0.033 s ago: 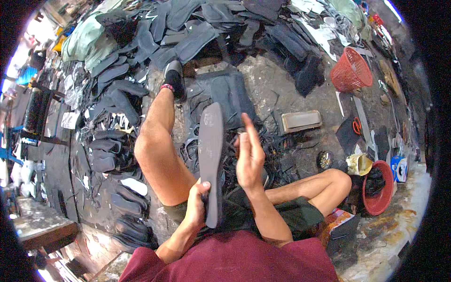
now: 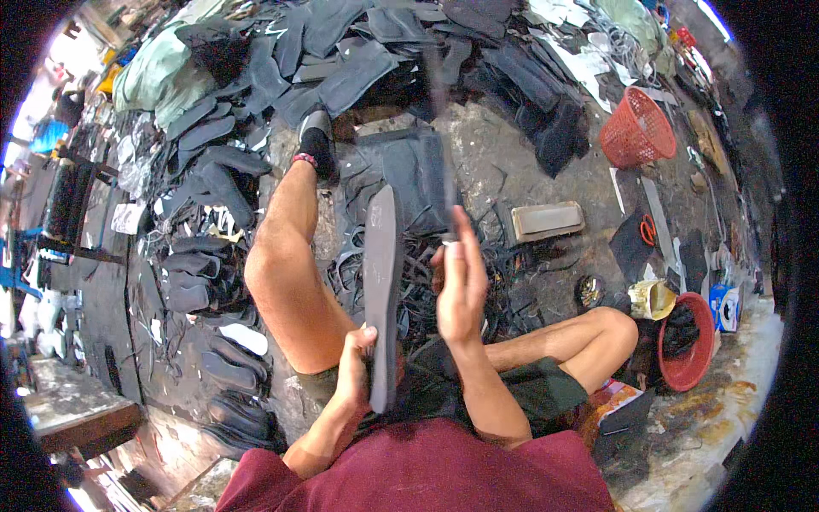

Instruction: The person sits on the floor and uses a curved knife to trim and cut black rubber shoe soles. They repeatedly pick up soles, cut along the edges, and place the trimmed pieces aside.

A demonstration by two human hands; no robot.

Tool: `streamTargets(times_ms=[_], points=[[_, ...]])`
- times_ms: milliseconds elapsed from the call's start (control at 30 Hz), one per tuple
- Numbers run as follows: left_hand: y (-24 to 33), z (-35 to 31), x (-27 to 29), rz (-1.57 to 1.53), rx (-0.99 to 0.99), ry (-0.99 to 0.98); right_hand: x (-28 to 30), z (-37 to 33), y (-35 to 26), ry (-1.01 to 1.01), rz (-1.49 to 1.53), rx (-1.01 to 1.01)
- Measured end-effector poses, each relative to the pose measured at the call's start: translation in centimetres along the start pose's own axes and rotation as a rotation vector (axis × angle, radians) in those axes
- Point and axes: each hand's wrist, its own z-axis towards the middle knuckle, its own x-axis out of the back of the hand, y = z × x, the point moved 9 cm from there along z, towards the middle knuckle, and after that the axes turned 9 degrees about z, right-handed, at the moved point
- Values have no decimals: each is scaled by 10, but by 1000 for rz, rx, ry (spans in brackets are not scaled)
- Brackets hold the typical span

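Note:
A long grey shoe sole stands nearly lengthwise before me, turned partly edge-on. My left hand grips it near its lower end, thumb on the left side. To the right of the sole, apart from it, is my right hand, index finger stretched upward and the other fingers curled. A thin, long blade-like strip, smeared by motion, rises from those fingers; its exact kind is unclear. Black rubber offcuts lie heaped between my legs, below a dark flat sheet.
Piles of dark soles and sheets spread across the far floor. Stacked soles lie left. At right are a whetstone-like block, a red basket, orange-handled scissors, a tin and a red tub.
My right hand has shifted slightly right, and the blurred strip above it now shows. The sole in my left hand has turned a little more edge-on.

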Motion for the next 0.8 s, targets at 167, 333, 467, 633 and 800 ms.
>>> streamTargets(times_ms=[167,333,467,633,800], points=[[2,-40,-74,-826,374,-1414,12,19,7,-111,284,-89],[12,-8,-54,-463,23,-734,14,28,-9,-47,193,-215],[2,-8,-35,-657,213,-885,23,46,-11,29,53,-127],[5,15,-55,-772,297,-808,63,95,-13,245,5,118],[37,-9,-65,-600,94,-784,172,125,9,605,-110,147]])
